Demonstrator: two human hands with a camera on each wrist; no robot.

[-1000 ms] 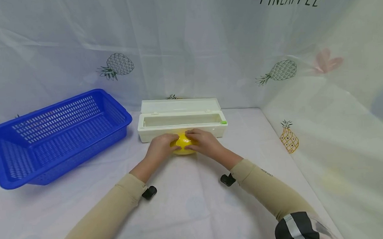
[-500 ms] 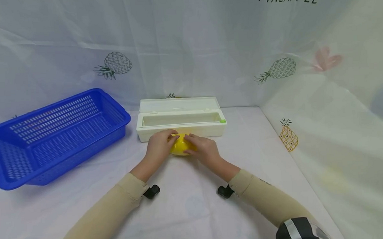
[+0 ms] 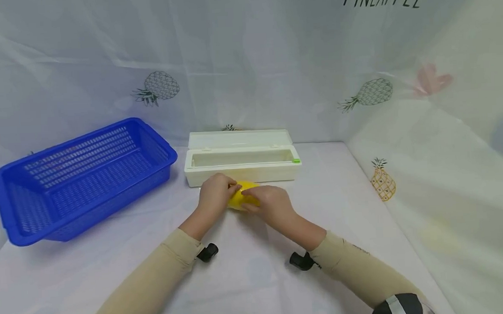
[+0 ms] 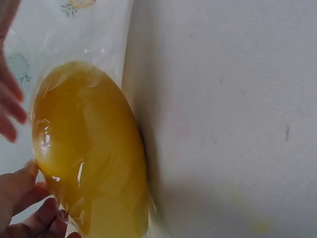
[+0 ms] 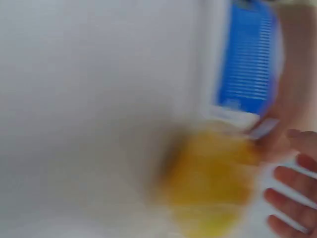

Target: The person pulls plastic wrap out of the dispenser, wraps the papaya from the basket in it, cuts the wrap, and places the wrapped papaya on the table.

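In the head view, a smooth yellow oval object lies on the cloth just in front of a long white box. Clear plastic film covers it, glossy and creased in the left wrist view; I cannot tell its exact kind. My left hand is at its left side, with curled fingers and thumb pinching the film at the lower edge. My right hand is over its right side. Both wrist views show the right fingers spread, a little apart from the object. The right wrist view is blurred.
A blue slotted plastic basket stands at the left. The white box's lid is raised, and a green piece sits at its right end. A white pineapple-print sheet hangs behind and at the right.
Both hands and the yellow object are slightly closer to me and farther from the white box. My right hand has shifted its fingers on the object. The head view has moved slightly.
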